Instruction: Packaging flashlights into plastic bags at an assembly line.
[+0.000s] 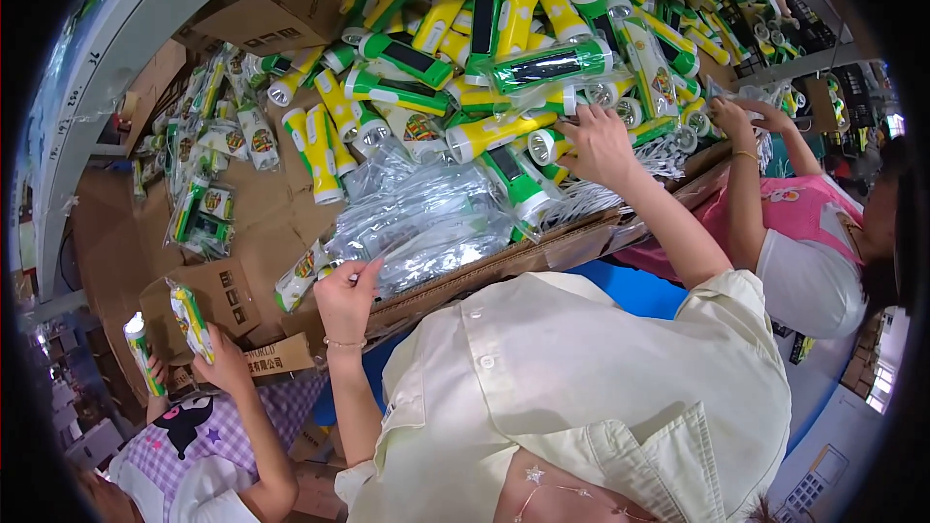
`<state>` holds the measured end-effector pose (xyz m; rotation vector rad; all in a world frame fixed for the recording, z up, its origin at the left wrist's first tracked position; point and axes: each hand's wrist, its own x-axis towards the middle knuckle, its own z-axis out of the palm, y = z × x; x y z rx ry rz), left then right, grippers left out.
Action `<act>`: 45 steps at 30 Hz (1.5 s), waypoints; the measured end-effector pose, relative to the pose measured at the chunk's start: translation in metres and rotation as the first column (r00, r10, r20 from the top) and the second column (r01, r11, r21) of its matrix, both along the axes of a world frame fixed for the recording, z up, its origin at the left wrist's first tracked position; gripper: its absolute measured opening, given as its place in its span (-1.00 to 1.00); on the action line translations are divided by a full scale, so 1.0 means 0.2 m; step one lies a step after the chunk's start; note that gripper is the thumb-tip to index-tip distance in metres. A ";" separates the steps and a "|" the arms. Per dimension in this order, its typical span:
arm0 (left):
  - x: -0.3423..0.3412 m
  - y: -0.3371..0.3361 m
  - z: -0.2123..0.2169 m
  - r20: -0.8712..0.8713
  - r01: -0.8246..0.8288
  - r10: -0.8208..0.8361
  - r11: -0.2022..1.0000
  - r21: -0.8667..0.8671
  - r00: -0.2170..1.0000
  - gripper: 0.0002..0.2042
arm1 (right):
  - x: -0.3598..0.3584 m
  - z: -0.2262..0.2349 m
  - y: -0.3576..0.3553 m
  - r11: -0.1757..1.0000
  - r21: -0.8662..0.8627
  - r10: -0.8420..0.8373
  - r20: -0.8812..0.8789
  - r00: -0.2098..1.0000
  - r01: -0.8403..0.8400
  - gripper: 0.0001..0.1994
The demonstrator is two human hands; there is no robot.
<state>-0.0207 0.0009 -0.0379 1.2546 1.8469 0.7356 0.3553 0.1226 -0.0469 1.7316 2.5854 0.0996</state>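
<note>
My right hand (603, 147) reaches into a pile of yellow, green and white flashlights. Its fingers bend round a flashlight (542, 146) whose silver lens points left; the hand covers most of the body. A yellow flashlight (499, 136) lies against it on the left. Near the box's front edge, my left hand (347, 302) is closed, thumb pressed to the fingers; whatever it may pinch is too small to make out. Just left of it lies a bagged flashlight (298, 279). A stack of clear plastic bags (421, 223) spreads between my hands.
A cardboard box edge (436, 292) runs before me. Bagged flashlights (208, 199) lie at left, by an open carton (271, 10). White cords (605, 196) sit near my right forearm. A co-worker at left holds two flashlights (191, 320); another person's hands (741, 121) work at right.
</note>
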 end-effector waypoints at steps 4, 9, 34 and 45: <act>0.01 0.03 -0.01 -0.036 0.001 -0.002 1.000 -0.021 0.999 -0.78 | 0.05 -0.12 0.05 0.993 -0.066 0.079 -0.217 0.973 -0.095 -0.52; 0.00 0.07 -0.02 -0.083 -0.001 -0.001 1.000 -0.026 0.997 -0.77 | -0.04 0.27 0.06 0.993 -0.102 -0.005 -0.575 0.818 -0.065 -0.54; 0.10 0.01 -0.10 -0.116 0.000 0.026 0.976 0.218 0.993 -0.84 | -0.82 0.12 -0.08 0.747 -0.560 -0.609 -0.792 -0.032 -0.359 -0.52; 0.11 0.02 -0.05 -0.281 -0.016 0.059 0.988 0.154 0.958 -0.83 | -0.67 0.29 -0.16 0.931 -0.266 -0.274 -0.962 0.002 -0.249 -0.62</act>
